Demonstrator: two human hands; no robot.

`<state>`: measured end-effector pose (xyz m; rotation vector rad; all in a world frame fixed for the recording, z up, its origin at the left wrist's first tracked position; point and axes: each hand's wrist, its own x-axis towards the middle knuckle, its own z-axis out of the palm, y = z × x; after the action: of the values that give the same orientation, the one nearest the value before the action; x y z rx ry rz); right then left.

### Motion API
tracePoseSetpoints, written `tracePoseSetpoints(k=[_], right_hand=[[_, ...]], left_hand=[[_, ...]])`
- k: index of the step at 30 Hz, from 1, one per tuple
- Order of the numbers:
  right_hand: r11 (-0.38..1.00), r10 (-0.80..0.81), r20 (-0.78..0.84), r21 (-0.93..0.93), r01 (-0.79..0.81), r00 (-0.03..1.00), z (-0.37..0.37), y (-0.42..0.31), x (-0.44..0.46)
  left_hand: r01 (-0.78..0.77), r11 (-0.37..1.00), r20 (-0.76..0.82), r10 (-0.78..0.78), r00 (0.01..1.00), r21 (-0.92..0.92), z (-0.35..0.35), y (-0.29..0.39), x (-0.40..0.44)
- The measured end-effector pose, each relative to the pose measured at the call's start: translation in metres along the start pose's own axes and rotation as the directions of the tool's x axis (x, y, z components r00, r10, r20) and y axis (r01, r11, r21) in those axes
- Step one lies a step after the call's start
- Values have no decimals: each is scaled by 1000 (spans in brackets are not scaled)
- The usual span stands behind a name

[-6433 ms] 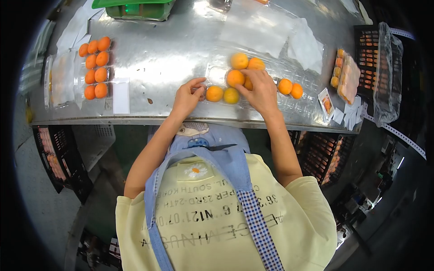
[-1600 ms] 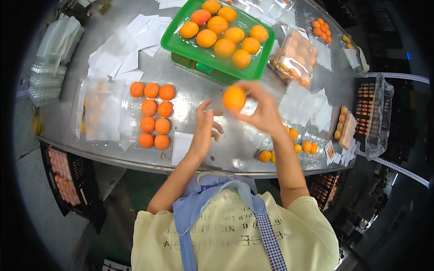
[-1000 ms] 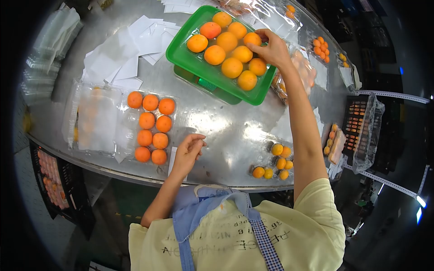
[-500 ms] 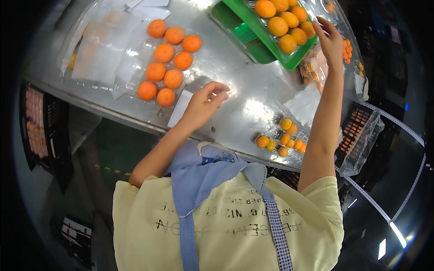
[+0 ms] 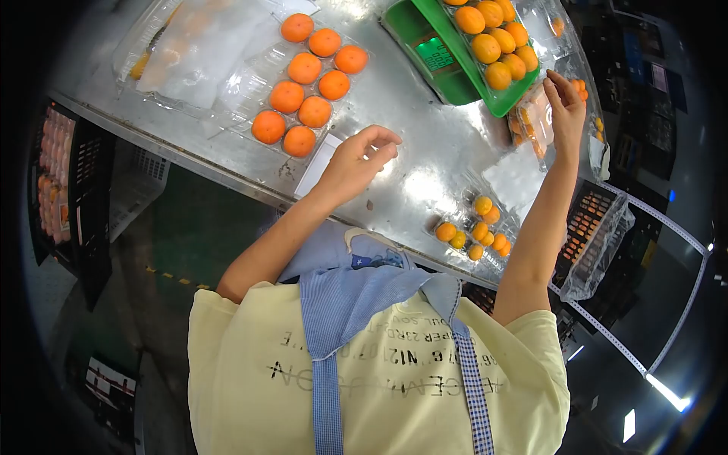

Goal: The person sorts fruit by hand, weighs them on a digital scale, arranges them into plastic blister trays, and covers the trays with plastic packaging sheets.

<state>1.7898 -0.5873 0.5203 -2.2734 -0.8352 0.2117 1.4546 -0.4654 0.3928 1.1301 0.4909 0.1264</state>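
Observation:
My left hand (image 5: 359, 161) hovers over the metal table, loosely curled, with a gap between thumb and fingers and nothing visible in it. A white card or paper (image 5: 318, 164) lies just beside it. Up and left of it, a clear plastic tray (image 5: 250, 114) holds several oranges (image 5: 305, 68). My right hand (image 5: 567, 114) is beside the right edge of a green weighing scale (image 5: 462, 92), fingers apart and holding nothing I can see. On the scale's green pan (image 5: 503, 106) sits a pack of several yellow-orange fruits (image 5: 486, 48). A wrapped fruit pack (image 5: 534, 121) lies below the pan, near that hand.
Near the table's front edge lies a clear tray with several small fruits (image 5: 481, 230). Stacked clear trays with white sheets (image 5: 189, 64) occupy the left. Dark crates (image 5: 82, 205) of packed fruit stand left; a plastic-covered crate (image 5: 595, 243) stands right.
The view has shifted, so the table things sit further right and, at the top, higher. My right hand has drawn back slightly from the pan's fruit pack. My left hand stays loosely curled.

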Motion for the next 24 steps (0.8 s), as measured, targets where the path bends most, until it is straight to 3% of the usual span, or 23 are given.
tracePoseSetpoints(k=[16, 19, 24], right_hand=[[1000, -18, 55, -9, 19, 998, 4, -7, -2], [1000, -23, 70, -10, 24, 997, 4, -6, -2], [999, -31, 86, -30, 34, 996, 8, -2, 2]], left_hand=[[-68, 997, -6, 68, 998, -27, 4, -4, -1], [10, 999, -9, -10, 1000, -33, 3, 5, -4], [-29, 1000, -1, 29, 1000, -8, 2, -4, -2]])
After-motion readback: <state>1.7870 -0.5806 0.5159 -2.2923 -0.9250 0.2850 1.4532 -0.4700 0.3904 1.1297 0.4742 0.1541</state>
